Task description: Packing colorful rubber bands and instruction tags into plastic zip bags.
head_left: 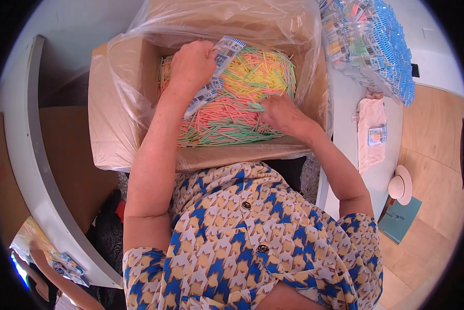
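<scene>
A cardboard box point(110, 103) lined with clear plastic film stands in front of me, with a heap of thin yellow, pink and green sticks point(232, 116) inside. Over the heap's far left part, my left hand point(193, 64) is closed on a small printed plastic packet point(229, 51) with a blue-striped edge. Another such packet point(206, 96) shows beside my left wrist; whether the hand also holds it, I cannot tell. My right hand point(283, 114) is low at the right of the heap, its fingers closed round a few green sticks point(253, 107).
Many blue-edged packets point(371, 51) are piled at the right on a white table point(340, 93). A pale cloth point(371, 150) with one packet point(377, 135) lies nearer. A round pinkish object point(400, 185) and a teal board point(400, 219) are beyond the table's edge. Another person's arm point(61, 276) shows at the lower left.
</scene>
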Motion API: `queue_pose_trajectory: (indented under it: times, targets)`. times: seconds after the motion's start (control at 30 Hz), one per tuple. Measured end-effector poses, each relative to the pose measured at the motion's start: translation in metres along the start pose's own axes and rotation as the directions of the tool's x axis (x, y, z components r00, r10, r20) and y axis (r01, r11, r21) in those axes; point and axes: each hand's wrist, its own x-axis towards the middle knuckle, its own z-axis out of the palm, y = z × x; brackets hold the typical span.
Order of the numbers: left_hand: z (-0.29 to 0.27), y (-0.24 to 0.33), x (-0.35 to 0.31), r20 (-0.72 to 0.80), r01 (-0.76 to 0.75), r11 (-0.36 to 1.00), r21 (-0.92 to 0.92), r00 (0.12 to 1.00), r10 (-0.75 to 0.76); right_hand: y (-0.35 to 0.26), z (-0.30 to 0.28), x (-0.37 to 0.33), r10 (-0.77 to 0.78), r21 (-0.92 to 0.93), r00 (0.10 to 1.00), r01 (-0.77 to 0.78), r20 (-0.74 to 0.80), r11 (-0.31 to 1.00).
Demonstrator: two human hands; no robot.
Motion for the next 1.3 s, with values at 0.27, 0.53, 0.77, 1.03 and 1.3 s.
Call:
queue_pose_trajectory:
  times: [0.27, 0.53, 0.77, 1.03, 1.3]
  targets:
    - [0.002, -0.002, 0.002, -0.036, 0.039, 0.994, -0.104, 0.998, -0.043, -0.025, 0.022, 0.022, -0.169, -0.079, 0.977, 0.180, 0.129, 0.981]
    - [-0.001, 0.000, -0.001, 0.011, 0.038, 0.998, -0.051, 0.999, -0.038, -0.055, 0.028, 0.035, -0.158, -0.133, 0.871, 0.246, 0.465, 0.960]
    - [-0.004, 0.009, 0.001, 0.010, 0.044, 0.998, -0.055, 0.999, -0.043, -0.022, 0.005, 0.012, -0.294, 0.011, 0.955, 0.294, 0.036, 0.956]
    - [0.000, 0.001, -0.002, -0.015, 0.011, 0.997, -0.078, 1.000, -0.012, 0.010, -0.010, 0.002, 0.102, 0.781, 0.940, -0.328, 0.326, 0.532]
    - [-0.001, 0.004, -0.001, 0.009, 0.038, 0.993, -0.115, 0.999, -0.037, 0.002, -0.021, 0.000, 0.034, 0.895, 0.935, -0.349, 0.354, 0.277]
